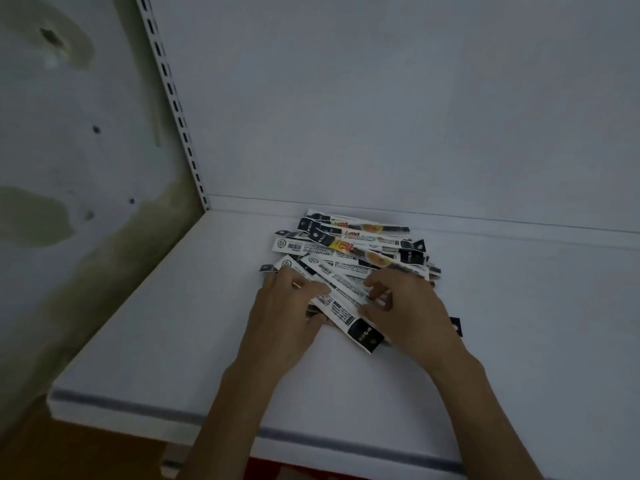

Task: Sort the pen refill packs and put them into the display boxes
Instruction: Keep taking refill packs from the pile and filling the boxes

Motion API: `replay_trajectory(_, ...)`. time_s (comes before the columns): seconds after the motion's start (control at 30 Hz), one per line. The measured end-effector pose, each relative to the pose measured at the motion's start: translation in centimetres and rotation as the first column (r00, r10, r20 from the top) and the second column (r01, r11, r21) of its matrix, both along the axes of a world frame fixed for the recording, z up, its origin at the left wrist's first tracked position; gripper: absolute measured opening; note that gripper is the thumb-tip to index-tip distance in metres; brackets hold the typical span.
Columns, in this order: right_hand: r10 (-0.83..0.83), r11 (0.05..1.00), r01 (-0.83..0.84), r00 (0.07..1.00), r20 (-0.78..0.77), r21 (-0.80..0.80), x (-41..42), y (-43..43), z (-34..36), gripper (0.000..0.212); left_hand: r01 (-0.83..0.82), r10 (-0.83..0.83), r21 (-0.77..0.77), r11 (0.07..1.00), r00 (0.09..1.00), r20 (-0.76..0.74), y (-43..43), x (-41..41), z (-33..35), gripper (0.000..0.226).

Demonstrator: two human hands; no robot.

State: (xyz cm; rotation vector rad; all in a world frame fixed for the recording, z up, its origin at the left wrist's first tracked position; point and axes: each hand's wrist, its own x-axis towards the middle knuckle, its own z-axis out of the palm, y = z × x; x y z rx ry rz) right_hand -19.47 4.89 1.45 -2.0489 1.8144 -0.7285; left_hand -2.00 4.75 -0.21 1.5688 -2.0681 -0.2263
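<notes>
Ok so head cam view rn: the pile of packs [349, 244] sits on a white shelf [166, 327], toward the back, near the back panel [381, 98]. Packs are long thin sleeves, mostly white w/ black ends, and a few on the far side of the pile show yellow/red print. They lie criss-cross and overlapping, no order to them.

One pack [341, 303] lies diagonal on top at the near side, black end toward the cam, and it runs between both hands. Left hand [287, 306] rests on the near-left part of the pile, fingers pretty straight and lying across that diagonal pack, not wrapped round anything afaict. Right hand [405, 306] is on the near-right part, fingers bent w/ tips on the same pack. Can't tell if it's actually pinching it or just touching, too blurry.

Another black pack end [456, 326] pokes out just right of the right wrist. Slotted upright [173, 98] runs up the back-left corner, w/ a stained wall [52, 168] left of it. Grey strip [138, 407] runs along the shelf's front edge.
</notes>
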Motion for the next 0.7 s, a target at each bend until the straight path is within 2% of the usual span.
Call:
replay_trajectory(0.1,-0.012,1.000,0.012,0.999,-0.032,-0.008,0.3,0.2,0.4,0.026,0.062,-0.061,-0.084,0.994,0.998,0.013,-0.8,0.4,-0.5,0.027)
replay_trajectory(0.23,0.023,0.998,-0.018,0.997,0.077,-0.062,0.0,1.2,1.7,0.044,0.095,-0.090,-0.258,0.962,0.995,0.032,-2.0,0.8,0.6,0.008)
replay_trajectory(0.3,0.029,0.989,-0.011,0.992,0.122,-0.147,-0.4,1.7,2.2,0.052,0.098,-0.097,-0.291,0.952,0.995,0.018,-2.0,0.5,1.6,0.014)
replay_trajectory(0.43,-0.095,0.919,0.168,0.973,0.211,-0.357,-1.1,2.7,1.8,0.044,0.056,-0.060,-0.064,0.996,0.996,-0.060,-1.2,-0.4,3.2,0.005)
replay_trajectory(0.5,-0.173,0.910,0.273,0.934,0.314,-0.311,-1.1,3.0,1.5,0.037,-0.010,0.016,0.063,0.998,0.995,-0.097,-1.2,-0.8,3.1,0.018)
replay_trajectory(0.57,-0.213,0.903,0.327,0.905,0.368,-0.278,-1.1,3.2,1.1,0.033,-0.049,0.066,0.245,0.968,0.996,-0.065,-1.1,-1.2,2.8,0.040)
replay_trajectory(0.63,-0.246,0.869,0.362,0.907,0.341,-0.337,-1.2,3.4,0.7,0.028,-0.030,0.037,0.360,0.932,0.999,-0.012,-0.7,-1.4,2.2,0.048)
replay_trajectory(0.7,-0.282,0.831,0.380,0.917,0.281,-0.407,-1.1,3.8,0.5,0.021,-0.003,0.022,0.377,0.926,0.999,-0.045,-0.6,-1.2,2.0,0.044)
